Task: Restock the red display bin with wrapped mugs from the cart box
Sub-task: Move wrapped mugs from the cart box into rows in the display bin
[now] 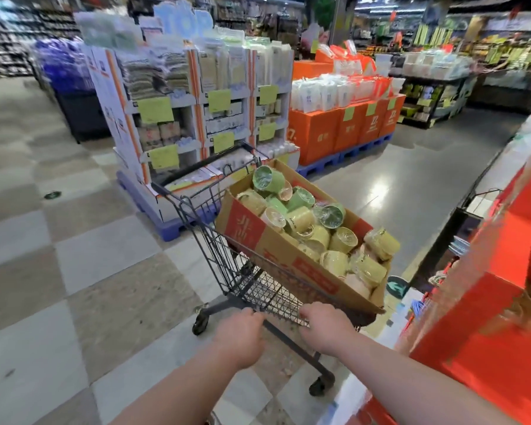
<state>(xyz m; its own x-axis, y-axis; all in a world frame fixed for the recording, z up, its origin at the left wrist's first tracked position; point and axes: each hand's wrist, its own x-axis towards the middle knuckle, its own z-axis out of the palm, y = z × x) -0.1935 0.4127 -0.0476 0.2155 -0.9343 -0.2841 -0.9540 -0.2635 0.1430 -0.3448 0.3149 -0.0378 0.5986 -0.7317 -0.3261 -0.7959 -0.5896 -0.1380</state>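
On cart handle: left hand, right hand, both curled round it; box print unreadable; sign reads "TOP".

Far centre: tall white cardboard display stand with orange edge stripes, stocked with packaged goods and hung with yellow-green paper price tags. To its right: orange printed cartons stacked on a blue plastic pallet, with white plastic packets piled on top. Far left: blue-wrapped stacked goods, blurred. Far right: dark shelving rack. Left: grey-and-beige checkered tile floor bore a small round green floor sticker.
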